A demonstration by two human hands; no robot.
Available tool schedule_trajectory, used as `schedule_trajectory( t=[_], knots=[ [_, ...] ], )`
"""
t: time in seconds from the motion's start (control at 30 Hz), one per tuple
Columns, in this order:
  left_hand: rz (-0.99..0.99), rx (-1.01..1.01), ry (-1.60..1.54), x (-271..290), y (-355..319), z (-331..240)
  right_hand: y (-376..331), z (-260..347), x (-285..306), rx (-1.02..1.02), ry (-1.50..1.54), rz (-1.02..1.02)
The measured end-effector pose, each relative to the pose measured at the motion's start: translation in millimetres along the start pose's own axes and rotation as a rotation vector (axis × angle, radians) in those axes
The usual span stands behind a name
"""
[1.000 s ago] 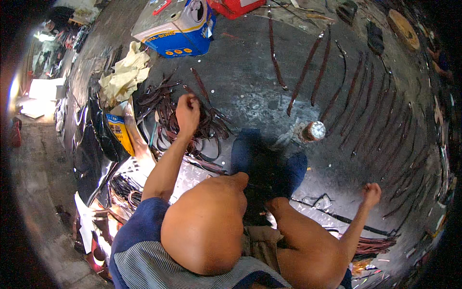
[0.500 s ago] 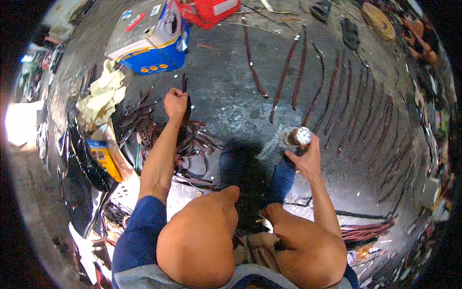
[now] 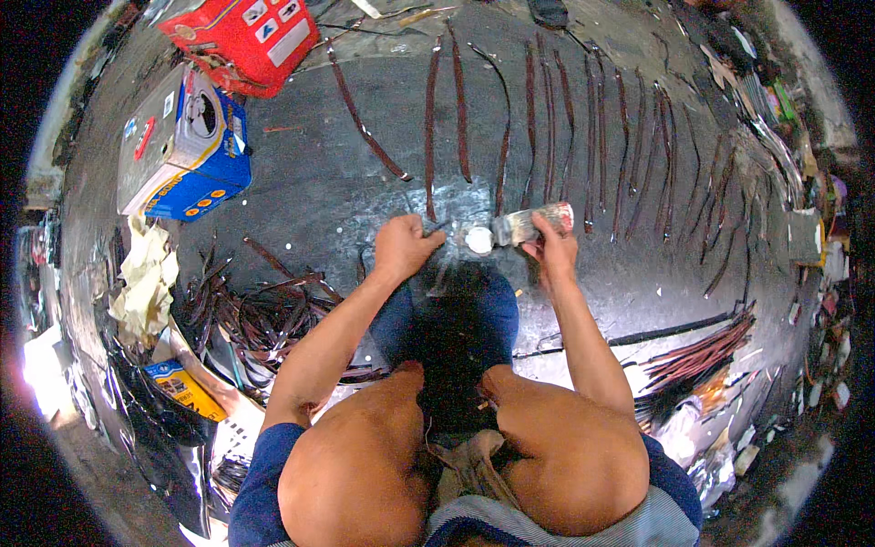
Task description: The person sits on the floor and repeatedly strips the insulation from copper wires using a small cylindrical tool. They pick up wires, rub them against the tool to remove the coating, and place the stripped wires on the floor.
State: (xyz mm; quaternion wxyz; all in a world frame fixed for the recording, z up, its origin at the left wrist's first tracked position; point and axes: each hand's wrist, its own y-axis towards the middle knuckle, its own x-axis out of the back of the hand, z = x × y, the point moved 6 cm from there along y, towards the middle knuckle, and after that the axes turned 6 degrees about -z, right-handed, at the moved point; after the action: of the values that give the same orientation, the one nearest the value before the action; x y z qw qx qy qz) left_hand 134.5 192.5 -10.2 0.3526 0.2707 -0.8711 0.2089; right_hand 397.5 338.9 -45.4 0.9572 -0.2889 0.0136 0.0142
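My left hand (image 3: pixel 406 246) is closed in a pinch over the whitish-smeared patch of floor. A thin dark strip (image 3: pixel 441 226) juts from its fingertips toward the right. My right hand (image 3: pixel 551 251) grips a stubby, white-smeared cylinder (image 3: pixel 524 226) with a reddish far end, tilted nearly on its side. Its narrower end points at the strip, beside a bright white blob (image 3: pixel 478 240); whether they touch, I cannot tell. A tangled pile of dark brown strips (image 3: pixel 260 314) lies left of my left forearm.
Beyond my hands, several brown strips (image 3: pixel 460 118) lie spaced in a row running rightward. A blue and white tin (image 3: pixel 205 169) and a red container (image 3: pixel 264 46) stand far left. Crumpled cream paper (image 3: pixel 146 283) lies nearer. A bundle of reddish strips (image 3: pixel 706 351) rests at right.
My left hand has moved from the strip pile to the middle, carrying a strip. My right hand has tipped the cylinder from upright toward the left. The view has swung rightward.
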Motion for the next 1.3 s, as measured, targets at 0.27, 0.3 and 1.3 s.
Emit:
schedule_trajectory(
  t=[0.27, 0.3, 1.3],
  knots=[
    [0.32, -0.427, 0.285, -21, -16, -77, 0, -10, 53, -0.423, 0.595, 0.055],
    [0.326, -0.437, 0.134, -29, -15, -74, -1, -13, 58, -0.442, 0.63, 0.04],
    [0.722, 0.154, -0.843, -41, -32, -24, -36, 54, 34, 0.819, -0.58, -0.195]
  ],
)
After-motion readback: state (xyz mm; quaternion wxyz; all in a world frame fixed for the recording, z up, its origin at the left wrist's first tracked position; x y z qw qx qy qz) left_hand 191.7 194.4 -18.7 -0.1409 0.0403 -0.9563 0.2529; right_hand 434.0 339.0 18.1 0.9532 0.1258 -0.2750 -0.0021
